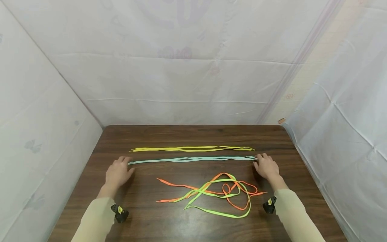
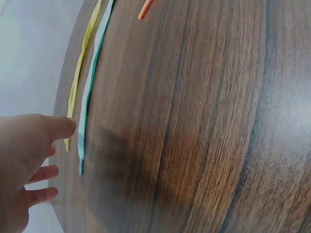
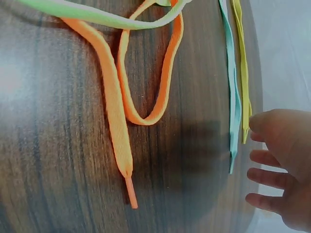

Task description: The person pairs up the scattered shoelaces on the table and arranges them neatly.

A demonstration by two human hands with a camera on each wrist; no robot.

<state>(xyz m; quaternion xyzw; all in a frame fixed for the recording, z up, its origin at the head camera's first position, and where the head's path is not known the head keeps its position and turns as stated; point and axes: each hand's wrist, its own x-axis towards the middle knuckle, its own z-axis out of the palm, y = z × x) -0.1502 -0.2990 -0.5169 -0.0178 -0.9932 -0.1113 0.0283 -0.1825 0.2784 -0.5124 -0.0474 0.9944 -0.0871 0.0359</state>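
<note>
Two hands, pale blue lace lying between, contact unclear

- Dark wood-grain tabletop beneath left hand and right hand
- Creased white back sheet beyond both
- Printed left sheet left of the left hand
- Creased right sheet right of the right hand

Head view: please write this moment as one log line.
left hand: by left end of blue lace | right hand: by its right end | yellow lace: straight, beyond | orange-and-green tangle: lying nearer
</note>
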